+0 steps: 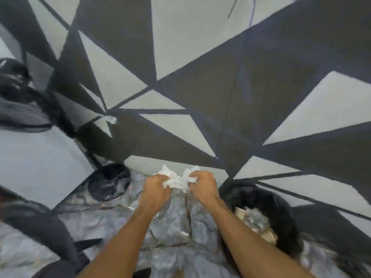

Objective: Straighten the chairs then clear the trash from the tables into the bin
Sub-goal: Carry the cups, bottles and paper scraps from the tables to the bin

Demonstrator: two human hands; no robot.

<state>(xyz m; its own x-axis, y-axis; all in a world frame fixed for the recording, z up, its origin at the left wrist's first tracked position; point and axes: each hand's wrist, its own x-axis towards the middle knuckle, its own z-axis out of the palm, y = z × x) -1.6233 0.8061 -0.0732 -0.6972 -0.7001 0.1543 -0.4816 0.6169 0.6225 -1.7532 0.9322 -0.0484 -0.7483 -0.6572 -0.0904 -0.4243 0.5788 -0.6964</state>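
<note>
Left hand (155, 189): fingers curled tight on the left part of the crumpled white paper (176, 178), back of the hand toward the camera.
Right hand (202, 187): fingers also curled and clamped on the right part of the same paper, just beside the left hand.
Paper: one white wad held between both hands, in the air in front of the body, above the edge where the carpet (200, 47) meets the marbled floor (170, 227).
Bin (281, 207): black, with a dark bag, low on the right, near the right forearm. Cardboard and pale scraps lie inside.
Paper and bin: apart; the wad is to the left of the bin opening, not over it.
Round black thing (109, 181): on the floor to the left of the hands. I cannot tell what it is.
Small white scrap (110, 119): lies alone on the carpet, farther away on the left.
Carpet: pale grey with dark triangles and lines.
Left edge: blurred dark shapes, not clear.
</note>
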